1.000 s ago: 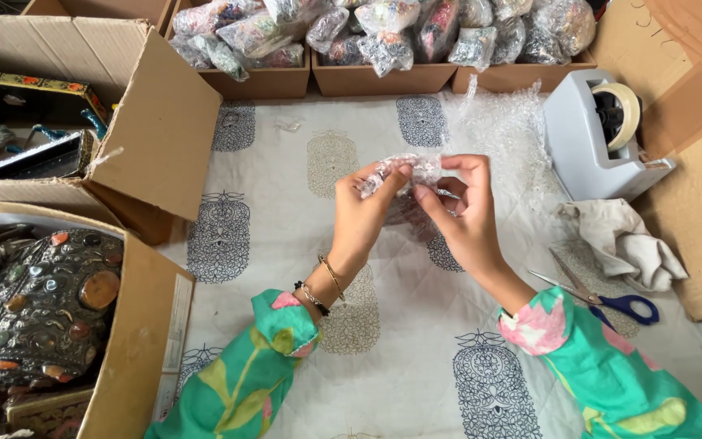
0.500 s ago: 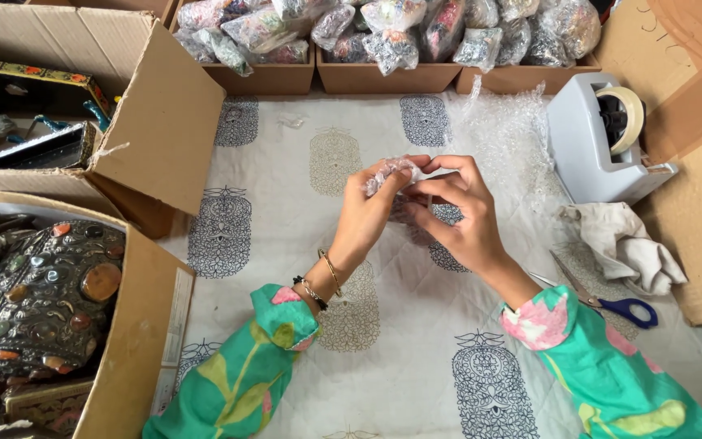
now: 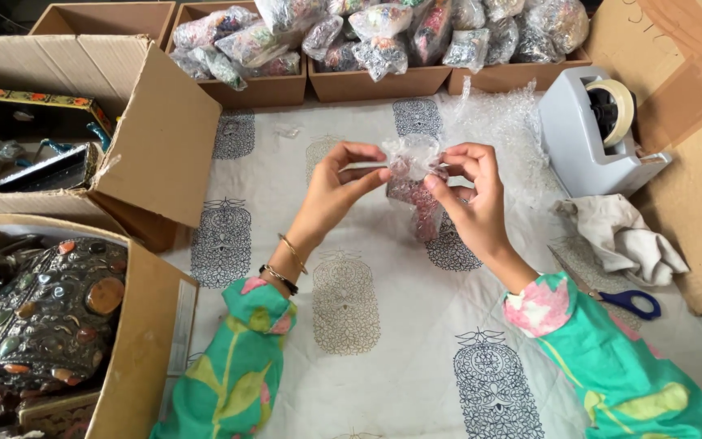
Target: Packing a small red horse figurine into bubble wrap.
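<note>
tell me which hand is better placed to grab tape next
Right, probably: the right hand pinches the bubble-wrapped bundle on the side nearer the tape dispenser; the left hand is farther off.

What lies inside the small bubble-wrapped bundle [image 3: 416,183] cannot be made out — the wrap blurs it. The scissors [image 3: 629,302] are partly hidden under a sleeve, and the ornate metal piece [image 3: 46,313] is cut off at the left edge.

The single head view looks steeply down, close over the patterned cloth [image 3: 367,341], toward the far cardboard boxes [image 3: 379,81].
</note>
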